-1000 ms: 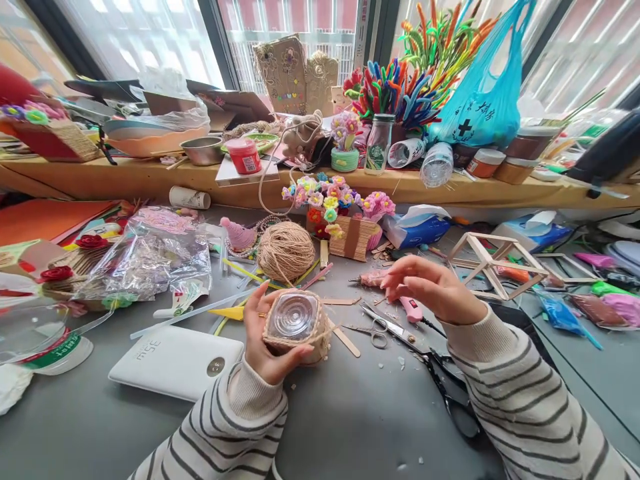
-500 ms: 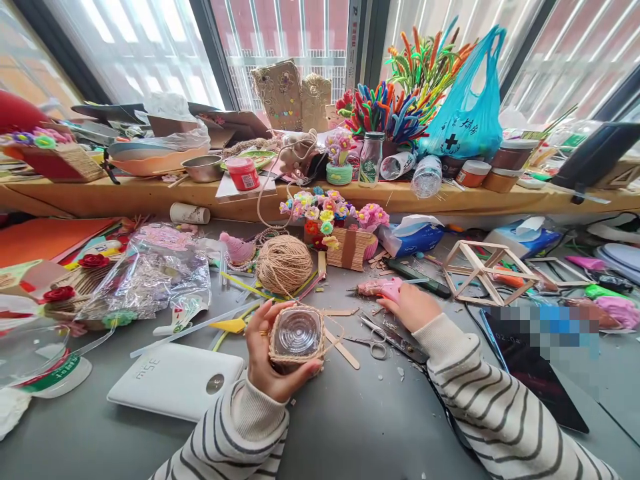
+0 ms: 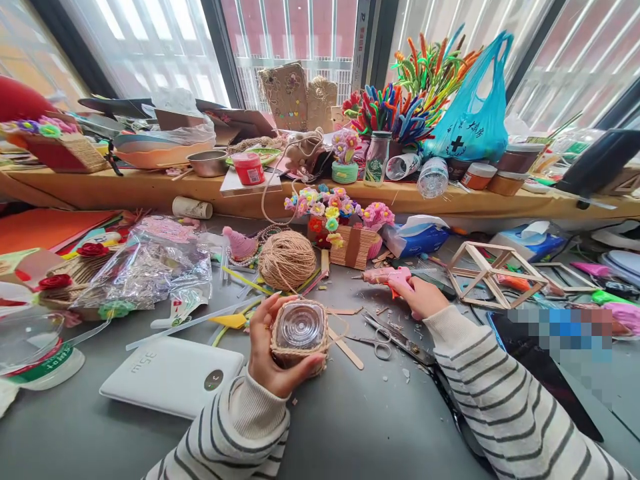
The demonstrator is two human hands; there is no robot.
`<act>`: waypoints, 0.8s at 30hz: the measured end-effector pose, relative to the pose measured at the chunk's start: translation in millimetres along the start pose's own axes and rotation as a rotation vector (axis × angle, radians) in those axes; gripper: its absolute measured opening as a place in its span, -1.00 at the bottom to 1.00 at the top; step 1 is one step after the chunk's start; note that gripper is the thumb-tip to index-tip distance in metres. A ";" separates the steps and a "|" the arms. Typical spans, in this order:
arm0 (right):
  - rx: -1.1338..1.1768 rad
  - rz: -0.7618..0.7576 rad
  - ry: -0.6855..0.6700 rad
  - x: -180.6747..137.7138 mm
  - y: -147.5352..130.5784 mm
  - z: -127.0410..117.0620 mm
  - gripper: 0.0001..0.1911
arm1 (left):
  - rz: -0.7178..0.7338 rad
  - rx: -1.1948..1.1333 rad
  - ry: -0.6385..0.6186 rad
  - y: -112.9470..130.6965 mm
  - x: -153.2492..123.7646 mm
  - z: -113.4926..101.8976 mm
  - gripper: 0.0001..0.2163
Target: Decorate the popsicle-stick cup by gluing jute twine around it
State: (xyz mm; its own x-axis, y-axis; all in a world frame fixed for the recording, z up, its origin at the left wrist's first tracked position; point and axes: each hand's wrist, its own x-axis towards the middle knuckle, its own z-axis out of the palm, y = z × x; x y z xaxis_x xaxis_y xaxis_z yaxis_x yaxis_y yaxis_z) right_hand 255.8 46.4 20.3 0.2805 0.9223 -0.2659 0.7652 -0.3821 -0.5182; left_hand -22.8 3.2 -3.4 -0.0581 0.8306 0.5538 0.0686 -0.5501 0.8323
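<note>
My left hand (image 3: 267,360) is wrapped round a small clear square container (image 3: 301,327) whose sides are bound with twine. Its ringed, see-through face points up at me. A strand runs from it toward the ball of jute twine (image 3: 287,260) just behind. Over to the right, my right hand (image 3: 424,298) is closed round the handle of a pink hot glue gun (image 3: 385,275), nozzle pointing left. An orange trigger shows by the fingers. Between the hands lie scissors (image 3: 382,348) and a wooden craft stick (image 3: 348,350).
A white power bank (image 3: 173,375) lies at left, a dark-screened tablet (image 3: 543,380) at right. Behind stand fuzzy flowers (image 3: 327,207), a blue tissue pack (image 3: 417,235) and a wooden stick frame (image 3: 495,273). Jars, bottles and a blue bag (image 3: 470,113) crowd the ledge.
My right hand has shifted its grip down onto the glue gun's handle, and the gun has risen slightly, showing its orange trigger. My left hand keeps hold of the container with little movement.
</note>
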 end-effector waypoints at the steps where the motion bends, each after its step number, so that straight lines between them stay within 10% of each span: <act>1: 0.020 0.021 0.003 -1.4 -1.9 -2.2 -0.67 | -0.002 0.002 0.000 0.0 0.0 -0.1 -0.23; 11: 0.346 -0.106 0.175 -15.5 -12.0 -9.0 -0.51 | -0.156 -0.075 -0.069 0.5 0.6 -6.0 -0.28; 24: 0.598 -0.307 -0.034 -56.8 -36.8 -10.1 -0.33 | -0.282 -0.415 -0.171 -4.6 4.4 -13.8 -0.22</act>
State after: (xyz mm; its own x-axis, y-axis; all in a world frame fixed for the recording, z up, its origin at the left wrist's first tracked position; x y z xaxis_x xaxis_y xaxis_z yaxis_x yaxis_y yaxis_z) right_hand 217.6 8.6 62.6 0.0757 0.9956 -0.0554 0.3518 -0.0786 -0.9328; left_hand -37.1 8.2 -4.5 0.1484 0.9343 0.3241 -0.3287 -0.2625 0.9072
